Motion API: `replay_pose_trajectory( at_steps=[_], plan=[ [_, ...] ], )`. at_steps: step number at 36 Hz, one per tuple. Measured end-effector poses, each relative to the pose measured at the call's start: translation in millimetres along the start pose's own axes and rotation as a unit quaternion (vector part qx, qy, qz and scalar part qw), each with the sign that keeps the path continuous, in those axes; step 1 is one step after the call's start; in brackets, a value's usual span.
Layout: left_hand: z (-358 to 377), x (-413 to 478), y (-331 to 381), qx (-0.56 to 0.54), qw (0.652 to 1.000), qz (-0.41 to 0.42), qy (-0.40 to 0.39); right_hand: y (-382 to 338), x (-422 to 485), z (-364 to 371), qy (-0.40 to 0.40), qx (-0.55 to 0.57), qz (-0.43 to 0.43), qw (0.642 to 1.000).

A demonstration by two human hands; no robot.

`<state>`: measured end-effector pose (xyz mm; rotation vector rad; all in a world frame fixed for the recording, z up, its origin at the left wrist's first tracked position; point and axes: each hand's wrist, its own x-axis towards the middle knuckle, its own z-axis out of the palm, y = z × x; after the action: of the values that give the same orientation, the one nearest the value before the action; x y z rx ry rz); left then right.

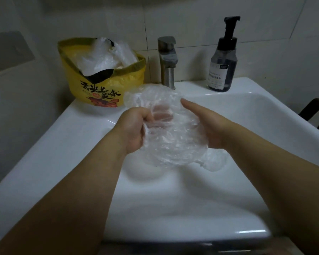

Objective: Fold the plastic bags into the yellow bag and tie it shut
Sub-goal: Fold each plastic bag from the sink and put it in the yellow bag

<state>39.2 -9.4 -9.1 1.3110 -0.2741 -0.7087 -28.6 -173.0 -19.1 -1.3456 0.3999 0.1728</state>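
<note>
Now clear plastic bag (173,137) crumpled between both hands: left hand (134,129) fingers curled, gripping its left edge; right hand (208,126) fingers straight, flat against its right side. Yellow bag (99,89) stands beyond and left of left hand, mouth open upward, so left hand nearer

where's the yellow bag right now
In the head view, the yellow bag stands at the back-left corner of the sink, left of the faucet, beyond the clear bag that the left hand grips.
</note>
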Motion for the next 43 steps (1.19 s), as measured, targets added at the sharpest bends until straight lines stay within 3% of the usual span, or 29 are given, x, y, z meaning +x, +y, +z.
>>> replay_pose_trajectory(
  at_steps=[2, 5, 8, 11, 16, 19, 23, 25, 29, 33, 36, 39, 43],
  plan=[
    [-3.3, 4.2, -2.0, 0.007, 0.999, 0.008, 0.042, -2.6, -1.8, 1.2, 0.005, 0.041, -0.041, 0.998],
    [-14.1, 13.7, -9.1, 0.123, 0.983, -0.009, 0.137, -4.7, -3.1, 4.3, 0.060, 0.073, -0.096, 0.991],
    [-19.5, 15.2, -13.7, 0.190, 0.970, -0.027, 0.152, -2.8, -0.6, 4.2, 0.095, 0.093, -0.111, 0.985],
    [-19.0, 17.4, -15.4, 0.213, 0.964, 0.031, 0.156, -5.3, -2.1, 4.0, 0.115, 0.120, -0.107, 0.980],
    [-19.2, 20.6, -11.9, 0.156, 0.968, 0.060, 0.186, -10.3, -0.5, -3.0, 0.124, 0.164, -0.095, 0.974],
    [-21.9, 20.3, -7.4, 0.096, 0.980, 0.041, 0.170, -11.5, 0.2, -7.9, 0.189, 0.130, -0.075, 0.971],
    [-24.8, 19.4, -1.8, 0.052, 0.987, 0.046, 0.143, -13.3, 0.2, -13.3, 0.246, 0.183, -0.044, 0.951],
    [-24.5, 17.6, -0.3, 0.031, 0.987, 0.050, 0.151, -13.3, 0.1, -15.0, 0.225, 0.194, -0.047, 0.954],
    [-32.0, 19.2, 1.3, 0.014, 0.983, 0.053, 0.174, -11.9, -1.8, -13.8, 0.086, 0.204, -0.117, 0.968],
    [-38.9, 20.7, -2.1, 0.113, 0.980, 0.087, 0.140, -6.7, -2.0, -9.5, 0.152, 0.081, -0.177, 0.969],
    [-34.8, 16.8, -1.7, 0.119, 0.981, 0.112, 0.108, -8.4, -0.5, -12.4, 0.173, 0.111, -0.175, 0.963],
    [-31.2, 11.7, -0.4, 0.121, 0.981, 0.102, 0.109, -12.8, -4.5, -16.0, 0.114, 0.112, -0.156, 0.975],
    [-34.1, 13.0, 0.4, 0.131, 0.978, 0.103, 0.125, -8.0, -3.5, -18.1, 0.064, -0.026, -0.137, 0.988]
  ],
)
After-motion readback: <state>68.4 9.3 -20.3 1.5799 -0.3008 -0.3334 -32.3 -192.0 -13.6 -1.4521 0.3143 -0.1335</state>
